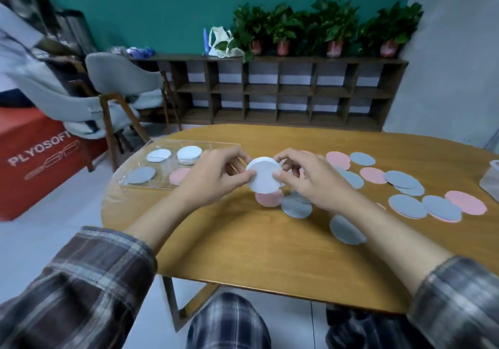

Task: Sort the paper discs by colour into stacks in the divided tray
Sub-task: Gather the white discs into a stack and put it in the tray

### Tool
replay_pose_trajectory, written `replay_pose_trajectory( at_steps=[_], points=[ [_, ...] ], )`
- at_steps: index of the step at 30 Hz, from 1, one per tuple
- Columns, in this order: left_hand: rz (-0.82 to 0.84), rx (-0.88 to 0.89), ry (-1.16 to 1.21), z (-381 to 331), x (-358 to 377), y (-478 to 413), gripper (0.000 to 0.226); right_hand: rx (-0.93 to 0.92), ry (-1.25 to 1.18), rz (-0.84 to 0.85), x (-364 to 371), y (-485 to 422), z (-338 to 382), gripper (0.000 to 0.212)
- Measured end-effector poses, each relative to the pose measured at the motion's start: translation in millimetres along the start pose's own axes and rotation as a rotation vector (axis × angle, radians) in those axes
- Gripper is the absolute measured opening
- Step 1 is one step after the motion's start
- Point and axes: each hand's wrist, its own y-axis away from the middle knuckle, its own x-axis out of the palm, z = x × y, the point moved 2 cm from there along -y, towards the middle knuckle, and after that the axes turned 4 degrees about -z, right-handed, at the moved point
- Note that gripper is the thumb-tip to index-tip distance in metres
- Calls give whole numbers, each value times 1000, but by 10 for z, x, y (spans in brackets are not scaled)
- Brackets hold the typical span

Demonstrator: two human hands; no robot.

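Pinching opposite rims, left hand (216, 177) and right hand (313, 184) fingers (280, 175) clasp the white disc stack (263, 178), likely light, floppy, slip-prone.

Head view, looking forward-down, close over table (243, 240).

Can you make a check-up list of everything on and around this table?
Surface: wooden table, round-edged.
Job's things: tray at left holds white discs, a grey disc, a pink disc; loose discs, grey and pink, lie at right.
Clutter: plastic tub at right edge.
Hands: left hand and right hand both pinch a white stack above the table.
Cables: nothing seen.
Surroundings: chair, shelf, plants, red box.
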Motion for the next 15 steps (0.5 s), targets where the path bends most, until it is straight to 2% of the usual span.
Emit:
replay_pose_trajectory(
  at_steps=[5, 15],
  points=[
    [-19, -75, 66, 390, -528, 37, 11, -29, -13, 40, 373, -487, 299, 16],
    [-126, -212, 14, 1251, -1337, 5, 13, -34, -105, 105, 1262, -1490, 606, 12]
  ],
)
